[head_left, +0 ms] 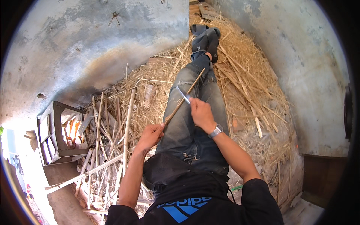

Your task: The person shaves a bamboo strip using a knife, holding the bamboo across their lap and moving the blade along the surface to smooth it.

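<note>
My left hand (pixel 150 135) is closed round the lower end of a thin brown bamboo strip (pixel 179 105). The strip slants up and away to the right above my outstretched legs (pixel 204 138). In my right hand (pixel 202 113) is a knife (pixel 183 94), its shiny blade crossing the strip near the middle and pointing up to the left. The blade appears to touch the strip. The knife's handle is mostly hidden inside my fingers. A silver watch (pixel 216 131) sits on my right wrist.
Pale shavings (pixel 245 52) cover the floor round my legs. Long split strips (pixel 242 88) lie on the right, and more sticks (pixel 98 150) are piled at left. A dark wooden frame (pixel 57 131) stands by the left opening. Worn grey walls (pixel 150 22) rise ahead and at right.
</note>
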Demonstrator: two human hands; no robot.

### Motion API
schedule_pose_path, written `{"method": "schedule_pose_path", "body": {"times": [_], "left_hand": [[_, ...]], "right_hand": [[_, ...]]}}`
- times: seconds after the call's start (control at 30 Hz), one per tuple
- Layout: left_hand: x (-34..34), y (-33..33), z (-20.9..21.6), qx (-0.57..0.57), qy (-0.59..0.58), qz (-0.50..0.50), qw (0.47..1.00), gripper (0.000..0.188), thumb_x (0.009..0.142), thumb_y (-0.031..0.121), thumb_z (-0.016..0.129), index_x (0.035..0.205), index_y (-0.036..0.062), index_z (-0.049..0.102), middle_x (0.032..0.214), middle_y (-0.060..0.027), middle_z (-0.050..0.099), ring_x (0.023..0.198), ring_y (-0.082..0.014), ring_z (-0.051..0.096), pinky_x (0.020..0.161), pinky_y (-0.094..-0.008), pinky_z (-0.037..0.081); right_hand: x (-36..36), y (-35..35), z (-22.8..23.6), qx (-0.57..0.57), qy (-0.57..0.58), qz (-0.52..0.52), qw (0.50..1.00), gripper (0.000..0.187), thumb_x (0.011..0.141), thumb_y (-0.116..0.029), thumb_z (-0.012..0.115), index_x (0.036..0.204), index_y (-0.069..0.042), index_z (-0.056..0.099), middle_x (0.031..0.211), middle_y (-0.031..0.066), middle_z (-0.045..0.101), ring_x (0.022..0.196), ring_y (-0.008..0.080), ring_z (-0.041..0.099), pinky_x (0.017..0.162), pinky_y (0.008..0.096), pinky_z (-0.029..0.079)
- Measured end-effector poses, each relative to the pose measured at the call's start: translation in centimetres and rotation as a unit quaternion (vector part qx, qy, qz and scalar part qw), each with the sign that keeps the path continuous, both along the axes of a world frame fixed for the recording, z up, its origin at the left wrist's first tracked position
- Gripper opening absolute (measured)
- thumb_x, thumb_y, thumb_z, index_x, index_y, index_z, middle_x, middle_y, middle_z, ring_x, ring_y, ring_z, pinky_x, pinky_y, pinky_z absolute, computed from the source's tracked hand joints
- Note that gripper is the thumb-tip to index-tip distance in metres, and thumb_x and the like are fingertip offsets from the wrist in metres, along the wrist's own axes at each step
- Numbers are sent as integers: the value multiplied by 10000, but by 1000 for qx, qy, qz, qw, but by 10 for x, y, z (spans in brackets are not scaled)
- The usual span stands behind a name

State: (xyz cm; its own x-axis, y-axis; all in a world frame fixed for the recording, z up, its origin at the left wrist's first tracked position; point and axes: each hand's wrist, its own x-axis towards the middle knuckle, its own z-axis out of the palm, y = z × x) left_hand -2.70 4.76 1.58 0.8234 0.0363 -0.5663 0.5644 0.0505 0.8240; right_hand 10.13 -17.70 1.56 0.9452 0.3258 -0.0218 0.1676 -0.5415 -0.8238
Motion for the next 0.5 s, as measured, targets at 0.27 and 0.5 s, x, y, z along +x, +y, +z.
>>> {"method": "schedule_pose_path", "body": {"times": [0.27, 0.5], "left_hand": [[-7, -9, -4, 24, -64, 2, 998, 519, 1085, 426, 606, 714, 66, 567, 580, 47, 452, 470, -35, 351, 442, -239, 234], [-8, -25, -16, 278, -200, 17, 939, 440, 989, 286, 752, 1288, -34, 704, 792, -163, 745, 686, -196, 682, 695, -366, 525]], "right_hand": [[-5, -4, 6, 241, 518, 20, 820, 493, 1102, -488, 517, 758, -137, 477, 579, -58, 385, 427, 42, 307, 364, 241, 206], [21, -14, 11, 219, 292, 63, 929, 439, 1009, -431, 667, 777, -61, 626, 550, -43, 437, 458, 85, 411, 439, 290, 301]]}}
